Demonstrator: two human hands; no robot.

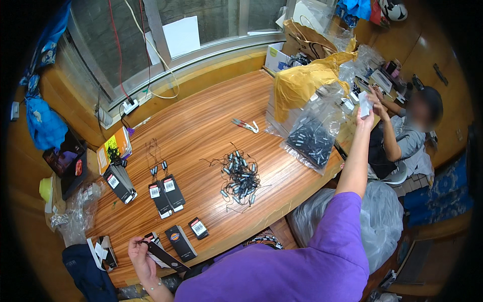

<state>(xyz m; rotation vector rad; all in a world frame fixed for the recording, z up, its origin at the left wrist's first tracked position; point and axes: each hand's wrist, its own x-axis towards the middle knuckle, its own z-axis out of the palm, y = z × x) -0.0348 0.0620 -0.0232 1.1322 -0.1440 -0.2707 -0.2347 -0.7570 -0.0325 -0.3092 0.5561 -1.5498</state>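
Observation:
My left hand [141, 257], near the front left edge of the table, is closed on a long black hang tag [168, 257]. Beside it lie a black tag stack [181, 242] and a smaller stack with white labels [198, 228]. My right arm stretches far to the right, where my right hand [366, 120] pinches a small white slip [365, 103]. A co-worker's hands [378, 98] are right by that slip; whether they touch it I cannot tell. Mid-table is a tangled pile of black tag strings [240, 177]. Two strung black tags [167, 195] lie left of it.
Red-handled pliers [245, 125] lie behind the pile. A clear bag of dark string pieces [311, 141] and a yellow plastic bag [307, 83] stand at the right. Another tag bundle [119, 185] sits left. A seated person [402, 133] is at the right end.

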